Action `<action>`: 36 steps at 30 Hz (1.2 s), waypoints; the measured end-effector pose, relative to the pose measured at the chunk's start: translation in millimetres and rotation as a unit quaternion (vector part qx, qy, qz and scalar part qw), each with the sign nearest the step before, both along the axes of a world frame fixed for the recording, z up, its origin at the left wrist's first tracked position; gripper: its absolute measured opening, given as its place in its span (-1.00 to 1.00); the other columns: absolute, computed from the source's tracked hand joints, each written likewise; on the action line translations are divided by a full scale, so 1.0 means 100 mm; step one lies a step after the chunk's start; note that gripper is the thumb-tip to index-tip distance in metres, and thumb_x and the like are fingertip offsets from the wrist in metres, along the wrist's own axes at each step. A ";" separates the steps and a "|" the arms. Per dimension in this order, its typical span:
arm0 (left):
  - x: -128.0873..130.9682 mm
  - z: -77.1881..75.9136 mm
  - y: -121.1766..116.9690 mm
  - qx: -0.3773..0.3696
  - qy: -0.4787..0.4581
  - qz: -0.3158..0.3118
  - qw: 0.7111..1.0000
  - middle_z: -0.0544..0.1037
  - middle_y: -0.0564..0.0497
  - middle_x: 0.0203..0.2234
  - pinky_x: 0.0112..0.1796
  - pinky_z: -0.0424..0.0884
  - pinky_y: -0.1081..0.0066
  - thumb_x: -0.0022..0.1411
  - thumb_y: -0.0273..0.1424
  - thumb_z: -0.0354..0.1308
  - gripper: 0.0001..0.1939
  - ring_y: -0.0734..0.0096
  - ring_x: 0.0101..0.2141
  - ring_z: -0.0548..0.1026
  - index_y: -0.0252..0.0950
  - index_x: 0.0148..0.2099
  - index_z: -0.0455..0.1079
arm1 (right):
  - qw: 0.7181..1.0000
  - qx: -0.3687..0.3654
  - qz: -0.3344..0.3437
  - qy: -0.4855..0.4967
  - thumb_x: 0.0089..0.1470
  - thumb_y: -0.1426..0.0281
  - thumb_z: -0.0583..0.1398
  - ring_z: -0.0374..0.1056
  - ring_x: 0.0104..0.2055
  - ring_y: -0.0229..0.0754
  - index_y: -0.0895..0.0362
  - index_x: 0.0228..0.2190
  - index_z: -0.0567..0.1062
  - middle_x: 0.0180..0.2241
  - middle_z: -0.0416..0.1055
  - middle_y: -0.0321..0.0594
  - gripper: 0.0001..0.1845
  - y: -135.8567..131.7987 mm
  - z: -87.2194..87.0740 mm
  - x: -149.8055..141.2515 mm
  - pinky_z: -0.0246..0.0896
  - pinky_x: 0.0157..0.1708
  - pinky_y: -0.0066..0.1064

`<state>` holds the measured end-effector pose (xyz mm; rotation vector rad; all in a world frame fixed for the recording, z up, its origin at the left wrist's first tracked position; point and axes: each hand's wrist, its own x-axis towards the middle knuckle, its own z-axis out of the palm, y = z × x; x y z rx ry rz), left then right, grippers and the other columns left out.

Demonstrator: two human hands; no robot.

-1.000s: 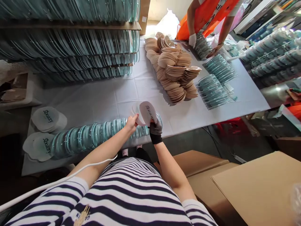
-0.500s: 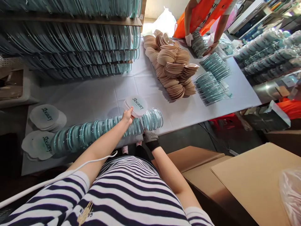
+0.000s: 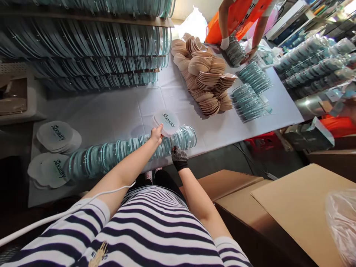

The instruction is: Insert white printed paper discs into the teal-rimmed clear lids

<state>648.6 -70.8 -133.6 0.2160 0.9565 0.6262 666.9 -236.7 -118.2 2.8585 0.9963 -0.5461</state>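
My bare left hand [image 3: 157, 135] is closed on the near edge of a small stack of round white cards [image 3: 168, 122] printed with "beauty". These cards sit just above a long row of clear, teal-tinted round pouches [image 3: 94, 160] standing on edge along the table's front. In a dark dotted glove, my right hand [image 3: 179, 155] has its fingers closed at the near side of this row, below the cards. What its fingertips pinch is too small to make out. More printed white cards [image 3: 54, 135] lie in piles at the row's left end.
Shelves of teal pouches [image 3: 91, 40] rise at the back left. A heap of beige oval pads [image 3: 204, 78] and bundles of teal pouches [image 3: 249, 100] cover the table's right part. Across it, a person in an orange vest [image 3: 236, 18] handles pouches. Cardboard boxes [image 3: 300, 207] stand at my right.
My left hand and the cards have shifted slightly right and up in view. My right hand has moved slightly up and right against the row. The view has shifted a little too.
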 end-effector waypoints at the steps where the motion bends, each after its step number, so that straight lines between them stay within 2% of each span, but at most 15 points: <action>1: -0.01 0.00 0.00 0.000 0.003 -0.001 1.000 0.60 0.03 -0.44 -0.13 0.53 0.33 0.22 -0.56 0.26 -0.88 0.41 -0.36 0.60 -0.35 -0.17 0.46 | 1.000 -0.005 0.004 0.002 0.33 0.38 -0.04 0.47 -0.21 -0.10 0.14 -0.06 0.46 -0.22 0.54 0.00 -0.68 0.03 -0.03 0.01 0.25 -0.20 -0.34; 3: -0.02 0.02 -0.01 0.002 0.010 -0.002 1.000 0.60 0.03 -0.44 -0.16 0.53 0.37 0.23 -0.55 0.25 -0.90 0.44 -0.40 0.58 -0.35 -0.18 0.45 | 0.999 0.006 0.004 0.035 0.27 0.46 0.01 0.48 -0.24 -0.08 0.15 -0.13 0.49 -0.28 0.54 0.02 -0.72 0.05 -0.04 0.04 0.28 -0.20 -0.28; 6: -0.02 0.04 -0.03 0.008 0.020 -0.001 1.000 0.60 0.03 -0.43 -0.22 0.54 0.40 0.25 -0.54 0.23 -0.92 0.48 -0.46 0.56 -0.36 -0.19 0.44 | 0.982 0.087 -0.030 0.166 0.20 0.48 0.08 0.47 -0.31 -0.13 0.19 -0.17 0.49 -0.38 0.51 -0.10 -0.78 0.01 0.02 0.06 0.33 -0.29 -0.33; 9: 0.00 0.03 -0.04 0.012 0.029 0.010 0.999 0.61 0.01 -0.41 -0.23 0.54 0.39 0.23 -0.54 0.25 -0.90 0.47 -0.45 0.56 -0.36 -0.18 0.45 | 0.951 0.141 -0.037 0.274 0.25 0.41 0.03 0.43 -0.42 -0.28 0.24 -0.06 0.46 -0.46 0.46 -0.25 -0.69 -0.04 0.11 0.13 0.28 -0.43 -0.49; 11: 0.01 0.02 -0.04 0.005 0.041 0.016 0.999 0.61 0.01 -0.41 -0.19 0.54 0.36 0.19 -0.54 0.28 -0.87 0.46 -0.44 0.57 -0.35 -0.17 0.47 | 0.943 0.141 -0.033 0.298 0.26 0.34 0.03 0.36 -0.53 -0.30 0.25 -0.14 0.51 -0.55 0.42 -0.28 -0.67 -0.04 0.18 0.25 0.24 -0.51 -0.51; 14: 0.00 0.02 -0.05 -0.003 0.042 0.018 0.999 0.62 0.00 -0.40 -0.17 0.54 0.33 0.18 -0.57 0.28 -0.86 0.44 -0.42 0.57 -0.36 -0.17 0.49 | 0.951 0.174 -0.053 0.251 0.26 0.26 0.02 0.39 -0.48 -0.20 0.23 -0.19 0.53 -0.50 0.47 -0.17 -0.62 0.09 0.28 0.56 0.34 -0.43 -0.40; 16: -0.03 0.04 -0.06 -0.001 0.020 0.017 1.000 0.63 -0.02 -0.37 -0.17 0.54 0.33 0.20 -0.59 0.25 -0.86 0.43 -0.41 0.57 -0.37 -0.17 0.49 | 0.955 0.245 -0.064 0.155 0.27 0.27 -0.03 0.47 -0.21 -0.12 0.22 0.00 0.46 -0.23 0.54 -0.02 -0.56 0.26 0.35 0.77 0.40 -0.18 -0.28; 18: -0.09 0.07 -0.07 0.000 0.000 0.012 1.000 0.64 -0.05 -0.35 -0.18 0.55 0.33 0.19 -0.59 0.25 -0.86 0.41 -0.40 0.58 -0.38 -0.17 0.50 | 0.955 0.286 -0.041 0.070 0.24 0.26 0.01 0.36 0.09 -0.05 0.24 0.16 0.33 0.04 0.44 0.08 -0.47 0.45 0.40 0.90 0.29 0.08 -0.19; 21: -0.17 0.11 -0.09 0.002 -0.009 0.016 1.000 0.64 -0.05 -0.35 -0.21 0.54 0.35 0.15 -0.57 0.28 -0.82 0.39 -0.39 0.58 -0.37 -0.15 0.50 | 0.959 0.280 0.048 0.007 0.17 0.29 0.09 0.13 0.30 0.02 0.29 0.21 0.29 0.24 0.23 0.14 -0.38 0.66 0.43 0.83 0.09 0.25 -0.11; 24: -0.23 0.12 -0.10 0.008 -0.014 0.020 1.000 0.64 -0.04 -0.35 -0.27 0.54 0.40 0.14 -0.56 0.27 -0.79 0.39 -0.40 0.58 -0.36 -0.13 0.50 | 0.942 0.312 0.121 -0.003 0.18 0.33 0.07 0.14 0.29 0.02 0.22 0.16 0.37 0.24 0.24 0.06 -0.46 0.76 0.40 0.54 0.12 0.23 -0.10; 27: -0.28 0.11 -0.06 -0.003 -0.017 0.005 1.000 0.64 -0.05 -0.35 -0.31 0.54 0.44 0.12 -0.57 0.28 -0.79 0.37 -0.39 0.59 -0.37 -0.14 0.50 | 0.947 0.301 0.074 0.080 0.22 0.32 0.01 0.42 -0.02 -0.05 0.18 0.03 0.49 -0.03 0.49 0.00 -0.56 0.80 0.40 0.33 0.34 -0.01 -0.24; 29: -0.34 0.11 0.01 -0.018 -0.013 0.016 1.000 0.64 -0.03 -0.37 -0.31 0.54 0.44 0.13 -0.57 0.29 -0.78 0.39 -0.39 0.59 -0.35 -0.14 0.49 | 0.948 0.302 -0.034 0.095 0.26 0.29 -0.04 0.46 -0.20 -0.09 0.22 -0.06 0.52 -0.20 0.54 -0.01 -0.56 0.76 0.44 0.31 0.38 -0.17 -0.31; 31: -0.43 0.11 0.11 -0.026 -0.007 0.036 0.999 0.64 -0.01 -0.37 -0.30 0.55 0.41 0.15 -0.55 0.30 -0.78 0.40 -0.40 0.59 -0.31 -0.12 0.48 | 0.942 0.312 -0.111 0.052 0.26 0.24 -0.05 0.47 -0.24 -0.07 0.25 -0.13 0.54 -0.25 0.54 0.03 -0.53 0.58 0.52 0.31 0.38 -0.24 -0.32; 33: -0.53 0.09 0.23 -0.032 0.001 0.055 0.998 0.64 -0.01 -0.35 -0.26 0.55 0.37 0.18 -0.54 0.29 -0.77 0.38 -0.38 0.59 -0.29 -0.09 0.49 | 0.954 0.283 -0.103 0.004 0.24 0.21 0.00 0.48 -0.25 -0.03 0.23 -0.18 0.56 -0.29 0.54 0.04 -0.56 0.27 0.59 0.24 0.35 -0.29 -0.32; 36: -0.65 0.06 0.35 -0.049 0.015 0.061 0.997 0.64 0.00 -0.34 -0.22 0.56 0.34 0.22 -0.55 0.25 -0.75 0.38 -0.37 0.59 -0.25 -0.04 0.48 | 0.985 0.170 -0.005 -0.005 0.20 0.23 0.07 0.49 -0.27 -0.03 0.14 -0.19 0.59 -0.31 0.57 -0.03 -0.63 -0.30 0.59 -0.08 0.30 -0.31 -0.37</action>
